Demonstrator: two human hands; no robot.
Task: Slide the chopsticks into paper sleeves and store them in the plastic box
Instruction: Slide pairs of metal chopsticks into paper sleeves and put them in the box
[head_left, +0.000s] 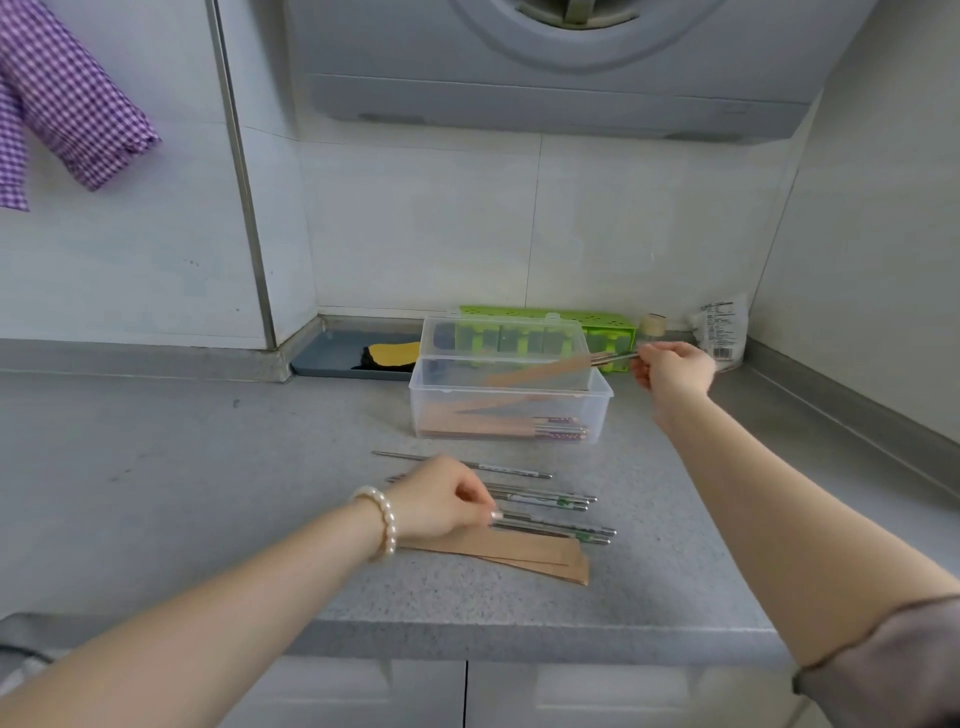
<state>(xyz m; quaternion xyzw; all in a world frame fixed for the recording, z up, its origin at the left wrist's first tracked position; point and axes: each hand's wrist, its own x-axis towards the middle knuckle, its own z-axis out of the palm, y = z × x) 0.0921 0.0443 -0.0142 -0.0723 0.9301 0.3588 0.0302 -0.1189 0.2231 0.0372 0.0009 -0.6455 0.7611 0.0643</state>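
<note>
My right arm's stretched out fwd over the counter (156, 467), wrist a bit raised. My right hand (675, 369) pinches the metal ends of a sleeved chopstick pair (545, 370), which slants down to the left, paper end inside the clear plastic box (511, 400) w/ its lid flipped up at the back. More sleeved pairs (519, 427) lie flat on the box bottom, metal ends to the right.

My left arm reaches in from the lower left, pearl bracelet (382, 519) on the wrist. My left hand (441, 501) is knuckles-up, fingers curled, tips pinching at the bare chopsticks (550, 512) spread on the counter in front of the box. Can't tell exactly how many it's got. Empty paper sleeves (524, 555) lie stacked just beside them, nearer me, partly under my hand.
</note>
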